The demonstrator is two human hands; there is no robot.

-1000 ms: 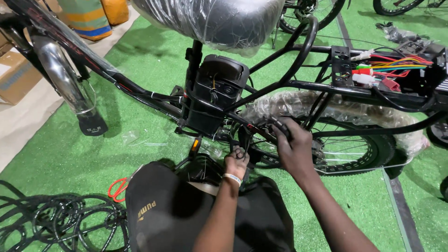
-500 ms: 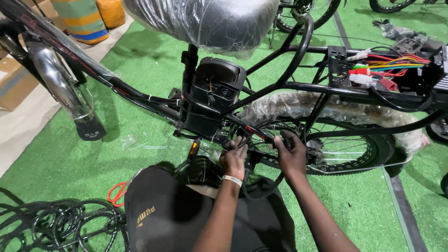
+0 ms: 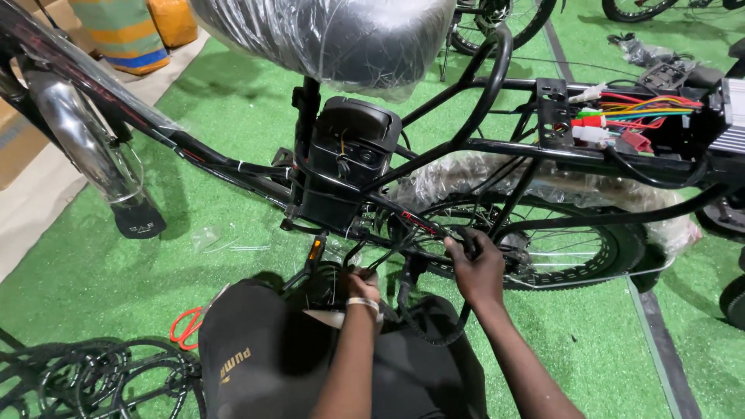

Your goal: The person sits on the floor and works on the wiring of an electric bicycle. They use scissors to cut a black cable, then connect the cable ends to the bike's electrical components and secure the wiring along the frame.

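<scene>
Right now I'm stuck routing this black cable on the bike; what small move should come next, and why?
Probably draw the slack up with the right hand: the black cable loops loose below the frame tube, while the left hand holds its other end.

The left hand [image 3: 362,285] has its fingers hidden among the black cables [image 3: 388,260], its grip unreadable.

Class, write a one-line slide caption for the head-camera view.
Both hands, left hand and right hand, grip black cables beneath a black bicycle frame on green turf.
</scene>
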